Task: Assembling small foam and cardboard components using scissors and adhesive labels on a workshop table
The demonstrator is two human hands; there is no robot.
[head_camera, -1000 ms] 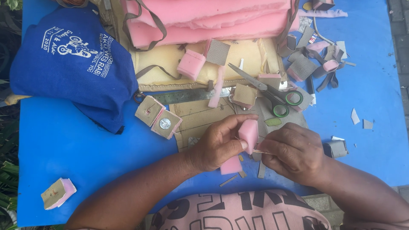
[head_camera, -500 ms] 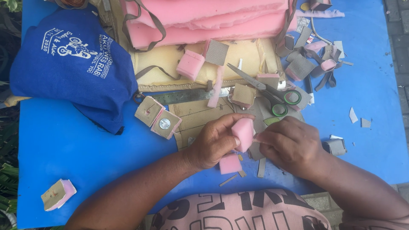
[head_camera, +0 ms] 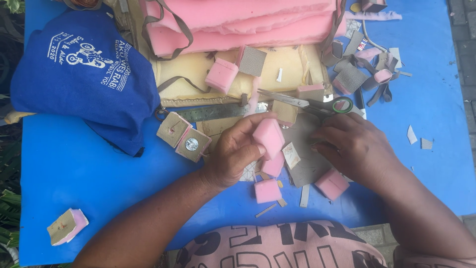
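Holding a small pink foam block [head_camera: 269,137] between thumb and fingers, the left hand [head_camera: 238,151] is closed around it and lifts it a little above the blue table [head_camera: 74,173]. The block is tilted, and its top corner points toward the scissors [head_camera: 310,103]. The right hand [head_camera: 352,146] lies palm down on a flat grey piece of cardboard [head_camera: 302,164], with the fingers bent; I cannot tell if it grips something under them.

Just below the left hand there are two more pink foam squares [head_camera: 267,190], one of them partly hidden by the hand. Another pink foam cube [head_camera: 331,184] lies near the right wrist, at the edge of the cardboard. The scissors, with a green handle, rest just beyond the right hand, next to a metal ruler [head_camera: 218,112].

To the left of the ruler, two cardboard-covered squares [head_camera: 183,136] sit side by side; one has a round silver disc on it. A dark blue cloth bag [head_camera: 84,79] with white print lies at the far left. Thick pink foam sheets [head_camera: 238,20] are stacked at the top of the table. One finished block [head_camera: 67,227] lies alone near the left bottom corner.
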